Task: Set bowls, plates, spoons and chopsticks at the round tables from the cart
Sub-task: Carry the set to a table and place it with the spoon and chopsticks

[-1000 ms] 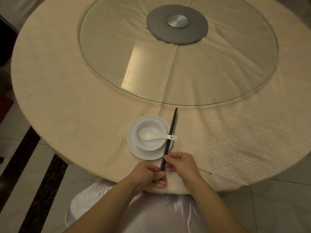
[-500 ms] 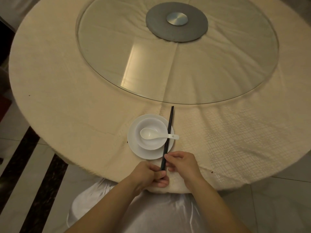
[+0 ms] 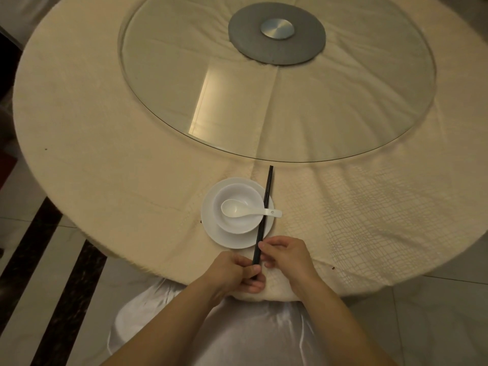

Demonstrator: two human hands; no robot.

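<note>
A white plate [image 3: 211,235] lies near the front edge of the round table [image 3: 105,128], with a white bowl [image 3: 237,191] on it. Inside the bowl rests a white spoon [image 3: 237,209], its handle pointing right. A pair of black chopsticks [image 3: 265,204] lies across the plate's right rim, over the spoon handle, tips pointing away from me. My left hand [image 3: 232,273] grips their near end. My right hand [image 3: 285,256] pinches them just above, fingers touching the sticks.
A large glass turntable [image 3: 343,114] with a grey hub [image 3: 276,38] covers the table's middle. The cream cloth is wrinkled at the right. A white satin chair cover [image 3: 237,334] is below my arms. Striped floor tiles [image 3: 66,286] lie to the left.
The chopsticks have swung from a tilt to the right toward upright and shifted left over the plate's rim. Both hands stay at their near end.
</note>
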